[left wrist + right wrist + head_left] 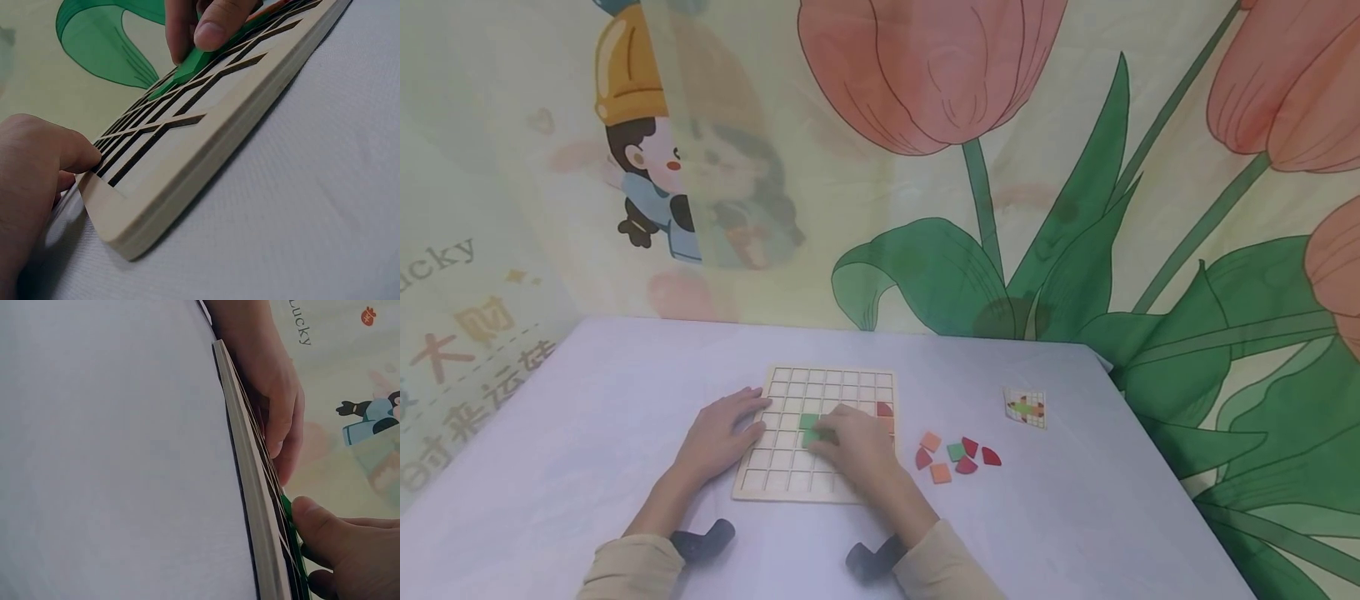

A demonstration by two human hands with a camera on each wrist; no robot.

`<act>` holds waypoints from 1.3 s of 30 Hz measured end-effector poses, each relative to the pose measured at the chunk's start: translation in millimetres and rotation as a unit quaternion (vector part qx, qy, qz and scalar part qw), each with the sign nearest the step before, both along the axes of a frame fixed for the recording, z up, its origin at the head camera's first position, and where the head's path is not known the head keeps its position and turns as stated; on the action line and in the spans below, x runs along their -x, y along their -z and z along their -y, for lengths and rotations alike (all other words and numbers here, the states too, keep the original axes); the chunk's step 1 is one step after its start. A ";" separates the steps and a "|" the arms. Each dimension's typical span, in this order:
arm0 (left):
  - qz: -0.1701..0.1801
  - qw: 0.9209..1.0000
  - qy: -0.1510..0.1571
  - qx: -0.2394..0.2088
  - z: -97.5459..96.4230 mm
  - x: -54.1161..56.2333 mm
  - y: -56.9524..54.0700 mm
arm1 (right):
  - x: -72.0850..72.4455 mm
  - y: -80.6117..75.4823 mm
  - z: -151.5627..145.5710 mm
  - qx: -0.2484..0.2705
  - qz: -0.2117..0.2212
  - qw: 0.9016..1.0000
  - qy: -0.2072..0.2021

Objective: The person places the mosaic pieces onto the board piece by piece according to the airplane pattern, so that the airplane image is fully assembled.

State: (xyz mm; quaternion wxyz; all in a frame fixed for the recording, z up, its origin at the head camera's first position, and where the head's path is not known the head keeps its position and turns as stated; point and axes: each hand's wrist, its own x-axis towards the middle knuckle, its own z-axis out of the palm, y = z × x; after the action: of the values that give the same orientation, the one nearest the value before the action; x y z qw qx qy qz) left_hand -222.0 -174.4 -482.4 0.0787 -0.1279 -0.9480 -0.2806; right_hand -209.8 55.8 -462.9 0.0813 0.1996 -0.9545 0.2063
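Green tile (192,67) pinched by thumb and fingers of the right grip (857,437), just above the wooden grid board (788,481); left grip (718,433), fingers loosely extended, touches its edge. Seemingly placing: next calls for seating, then releasing.

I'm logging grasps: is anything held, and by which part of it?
The right hand pinches a green piece, apparently by its edges; the left hand only touches the board.
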 end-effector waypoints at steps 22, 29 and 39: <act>0.018 1.000 -0.006 0.003 -1.9 0.4 -4.3 | -0.7 1.6 7.2 0.001 0.018 1.000 0.021; 0.015 1.000 -0.005 0.000 -1.6 -0.3 -4.1 | -0.4 3.6 8.0 -0.001 0.021 0.999 0.026; 0.017 1.000 -0.005 -0.003 -0.5 1.2 -0.8 | 0.8 5.5 7.8 -0.005 0.018 1.000 0.025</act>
State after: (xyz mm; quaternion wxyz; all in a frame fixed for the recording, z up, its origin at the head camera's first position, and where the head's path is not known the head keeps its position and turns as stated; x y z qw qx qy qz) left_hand -223.2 -173.9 -481.7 0.0643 -0.1185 -0.9489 -0.2853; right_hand -210.5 47.9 -468.4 0.0683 0.1724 -0.9614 0.2034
